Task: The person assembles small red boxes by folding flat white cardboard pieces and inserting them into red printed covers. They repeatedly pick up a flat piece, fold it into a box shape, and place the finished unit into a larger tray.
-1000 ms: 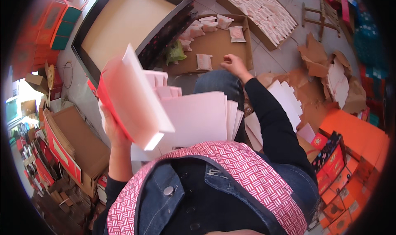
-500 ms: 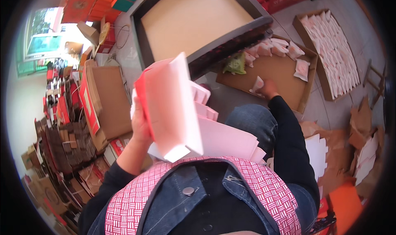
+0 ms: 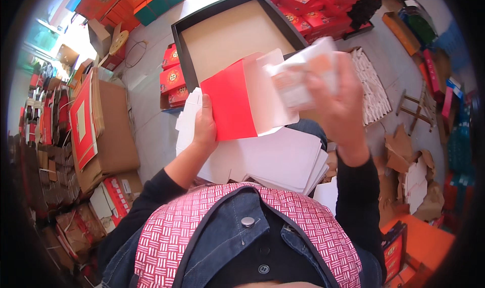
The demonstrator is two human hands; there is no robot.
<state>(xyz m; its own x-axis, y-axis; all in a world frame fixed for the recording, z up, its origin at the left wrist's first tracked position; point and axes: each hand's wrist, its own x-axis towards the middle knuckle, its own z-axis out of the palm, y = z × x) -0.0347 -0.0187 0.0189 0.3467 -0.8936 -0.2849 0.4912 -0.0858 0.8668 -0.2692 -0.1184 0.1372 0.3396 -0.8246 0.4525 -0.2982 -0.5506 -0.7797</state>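
Note:
My left hand (image 3: 206,122) grips a red carton (image 3: 227,102) by its left side, over my lap. The carton's open white end faces right. Close to that opening, my right hand (image 3: 339,98) is closed on white wrapped packets (image 3: 303,81) with orange print, slightly blurred; how many there are I cannot tell. Under the carton, a stack of white flat cardboard blanks (image 3: 262,154) lies across my lap.
Ahead stands a black-rimmed tray (image 3: 222,33) with a tan bottom. Red boxes (image 3: 316,17) are piled behind it. At right are a box of white packets (image 3: 373,91), a small wooden stool (image 3: 415,106) and torn brown paper (image 3: 399,149). Folded brown cartons (image 3: 113,126) stand at left.
My right hand has risen from the low cardboard box, bringing white packets to the carton's opening. My left hand has turned the carton so its opening faces right and its red side shows.

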